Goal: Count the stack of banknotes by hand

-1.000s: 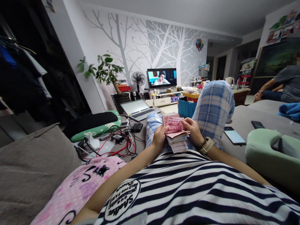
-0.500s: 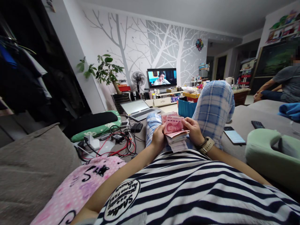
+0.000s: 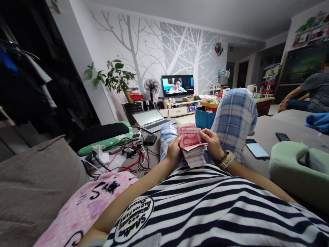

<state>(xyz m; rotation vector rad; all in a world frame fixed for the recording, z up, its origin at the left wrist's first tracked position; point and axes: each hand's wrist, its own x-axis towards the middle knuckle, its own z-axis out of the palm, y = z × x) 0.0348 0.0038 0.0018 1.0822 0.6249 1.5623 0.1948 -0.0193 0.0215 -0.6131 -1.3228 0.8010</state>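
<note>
1. Fingers of the left hand (image 3: 174, 151) are curled in, gripping the left edge of the banknotes; the exact finger placement underneath is hidden.
2. Thumb and fingertips of the right hand (image 3: 213, 142) meet in a pinch at the right side of the front pink 100 note (image 3: 190, 138); the remaining fingers are bent.
3. Position of notes: between both hands, above the lap. More pink notes (image 3: 183, 128) show behind the front one, their upper edges staggered. A paler bundle of notes (image 3: 195, 160) hangs below, nearer the striped shirt (image 3: 195, 202).
4. Progress, as judged: partway. Front note spread out face up and set off from those behind; the lower bundle is together, its layers overlapping, and appears to be the part left. Number of notes handled versus remaining: cannot tell.
5. Right wrist carries a wristwatch (image 3: 227, 160). Plaid trousers (image 3: 232, 120) rise just beyond the hands, one knee raised.
6. Surroundings, right: smartphone (image 3: 257, 149), remote control (image 3: 282, 137), green neck pillow (image 3: 289, 161). Left: tangled cables (image 3: 133, 156), laptop (image 3: 155, 120).
7. Farther off: lit television (image 3: 177, 85); another person (image 3: 312, 92) seated at the right edge, well apart from the notes.
</note>
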